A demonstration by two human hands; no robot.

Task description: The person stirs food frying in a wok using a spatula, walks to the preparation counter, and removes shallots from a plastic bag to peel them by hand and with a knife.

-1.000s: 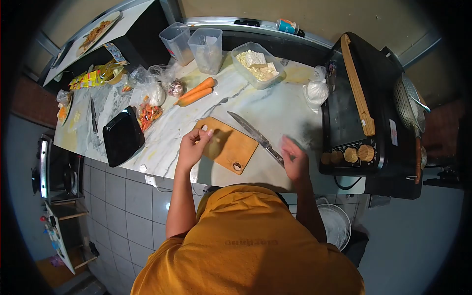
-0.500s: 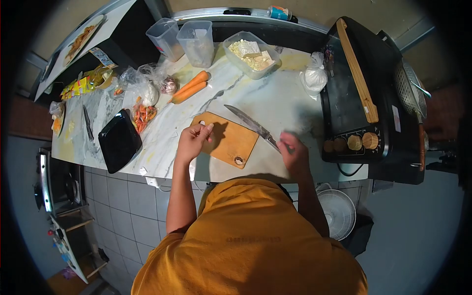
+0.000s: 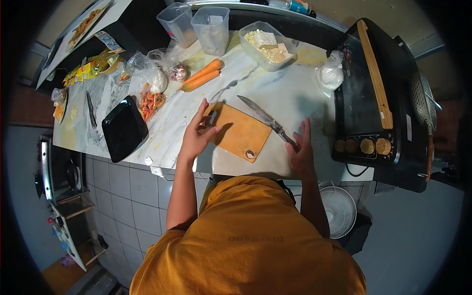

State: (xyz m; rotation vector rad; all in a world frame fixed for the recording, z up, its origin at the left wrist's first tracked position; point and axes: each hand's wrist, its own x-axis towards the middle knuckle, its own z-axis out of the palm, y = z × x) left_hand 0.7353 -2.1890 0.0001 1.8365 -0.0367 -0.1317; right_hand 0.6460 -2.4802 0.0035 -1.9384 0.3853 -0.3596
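A wooden cutting board (image 3: 241,131) lies at a slant on the counter in front of me. At its left edge is my left hand (image 3: 197,137), open, thumb and fingers spread, with nothing in it. A knife (image 3: 263,115) rests along the board's right side, its blade pointing away to the upper left and its dark handle toward me. My right hand (image 3: 301,150) is beside that handle, fingers stretched out and apart. Whether its thumb touches the handle I cannot tell.
Two carrots (image 3: 202,76) lie beyond the board, near bagged vegetables (image 3: 151,102). A black tray (image 3: 124,129) and another knife (image 3: 91,110) are on the left. Plastic containers (image 3: 268,46) stand at the back. A tied white bag (image 3: 330,74) sits by the black oven (image 3: 364,103).
My left hand has gone from fingers drawn together to spread. The fingers of my right hand have straightened beside the knife handle. The view has shifted slightly; board and knife stay put.
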